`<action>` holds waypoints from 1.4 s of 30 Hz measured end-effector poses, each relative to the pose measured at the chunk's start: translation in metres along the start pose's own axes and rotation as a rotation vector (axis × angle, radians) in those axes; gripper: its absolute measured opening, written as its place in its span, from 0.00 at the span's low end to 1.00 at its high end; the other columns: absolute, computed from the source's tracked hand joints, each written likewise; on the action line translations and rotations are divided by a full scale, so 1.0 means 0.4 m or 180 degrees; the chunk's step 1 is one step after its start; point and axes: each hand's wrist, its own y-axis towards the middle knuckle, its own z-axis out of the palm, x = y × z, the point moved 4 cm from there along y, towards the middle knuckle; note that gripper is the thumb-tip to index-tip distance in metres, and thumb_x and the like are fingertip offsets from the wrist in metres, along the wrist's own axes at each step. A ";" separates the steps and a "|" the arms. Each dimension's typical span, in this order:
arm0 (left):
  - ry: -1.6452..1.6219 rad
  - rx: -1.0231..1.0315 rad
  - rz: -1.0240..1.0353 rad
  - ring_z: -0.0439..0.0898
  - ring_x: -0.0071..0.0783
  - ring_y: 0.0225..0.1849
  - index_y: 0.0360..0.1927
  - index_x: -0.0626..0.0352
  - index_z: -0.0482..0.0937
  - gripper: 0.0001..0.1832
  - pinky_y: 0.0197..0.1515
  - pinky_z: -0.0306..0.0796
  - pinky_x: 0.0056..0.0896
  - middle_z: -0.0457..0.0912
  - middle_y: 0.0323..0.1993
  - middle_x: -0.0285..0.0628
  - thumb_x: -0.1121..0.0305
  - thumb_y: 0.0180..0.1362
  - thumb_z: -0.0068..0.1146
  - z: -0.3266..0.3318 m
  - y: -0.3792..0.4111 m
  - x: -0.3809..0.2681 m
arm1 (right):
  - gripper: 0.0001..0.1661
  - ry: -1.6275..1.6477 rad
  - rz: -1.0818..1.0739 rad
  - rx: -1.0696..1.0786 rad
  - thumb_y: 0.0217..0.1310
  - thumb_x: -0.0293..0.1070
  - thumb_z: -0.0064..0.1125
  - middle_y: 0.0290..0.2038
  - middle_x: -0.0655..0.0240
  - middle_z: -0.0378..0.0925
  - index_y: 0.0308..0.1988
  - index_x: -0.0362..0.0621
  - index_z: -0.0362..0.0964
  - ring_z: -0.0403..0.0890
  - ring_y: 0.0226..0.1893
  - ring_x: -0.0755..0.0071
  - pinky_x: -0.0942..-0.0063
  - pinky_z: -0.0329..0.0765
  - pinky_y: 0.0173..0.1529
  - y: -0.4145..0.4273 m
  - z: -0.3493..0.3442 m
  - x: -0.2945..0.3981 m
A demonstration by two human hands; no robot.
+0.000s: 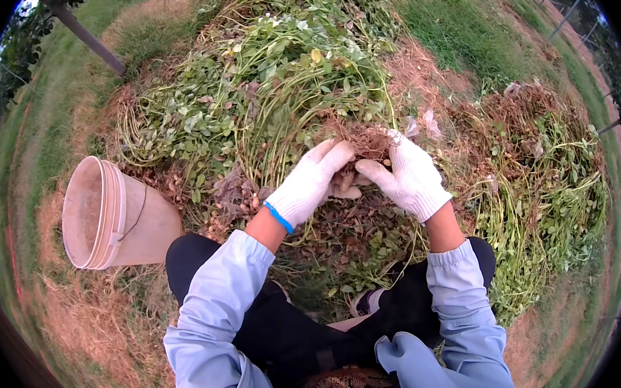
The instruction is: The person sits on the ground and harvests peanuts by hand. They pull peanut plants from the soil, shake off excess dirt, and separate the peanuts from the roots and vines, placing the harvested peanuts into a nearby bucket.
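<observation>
My left hand [315, 180], in a white knit glove with a blue cuff edge, has its fingers curled on the underside of a peanut plant's root clump [366, 137]. Across from it, my right hand [405, 175], also in a white glove, grips the clump's right side. Peanut pods [345, 180] show between the hands, partly covered by the fingers. The green stems of the vines extend away beyond the roots. Loose pods [248, 203] lie on the ground just left of my left wrist, beside a scrap of thin plastic film [233, 186].
A whitish plastic bucket [146, 223] with a wire handle lies tipped at the left, its mouth facing left. A large heap of peanut vines [268, 71] rises ahead; another pile [541, 203] is at the right. A post [85, 36] stands at the upper left.
</observation>
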 end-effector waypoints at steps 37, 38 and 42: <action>0.4538 -0.0112 0.0731 0.83 0.61 0.36 0.47 0.65 0.74 0.27 0.40 0.76 0.55 0.82 0.31 0.59 0.47 0.70 0.43 0.049 -0.013 -0.009 | 0.42 -0.0276 0.0323 0.0402 0.62 0.71 0.52 0.28 0.47 0.82 0.39 0.37 0.83 0.86 0.33 0.45 0.57 0.79 0.41 0.023 0.045 -0.045; 0.4727 -0.0085 0.0644 0.83 0.60 0.36 0.47 0.64 0.75 0.25 0.41 0.76 0.54 0.82 0.32 0.60 0.48 0.70 0.43 0.045 -0.013 -0.007 | 0.42 -0.0256 0.0321 0.0444 0.63 0.70 0.52 0.27 0.47 0.82 0.38 0.37 0.83 0.86 0.32 0.46 0.58 0.79 0.41 0.025 0.047 -0.052; 0.5109 0.0202 0.0631 0.83 0.58 0.33 0.45 0.61 0.76 0.21 0.39 0.78 0.49 0.82 0.29 0.58 0.51 0.69 0.46 0.053 -0.019 -0.008 | 0.38 0.0466 0.0065 0.0433 0.68 0.66 0.50 0.28 0.52 0.84 0.40 0.38 0.84 0.86 0.31 0.56 0.62 0.79 0.41 0.037 0.068 -0.127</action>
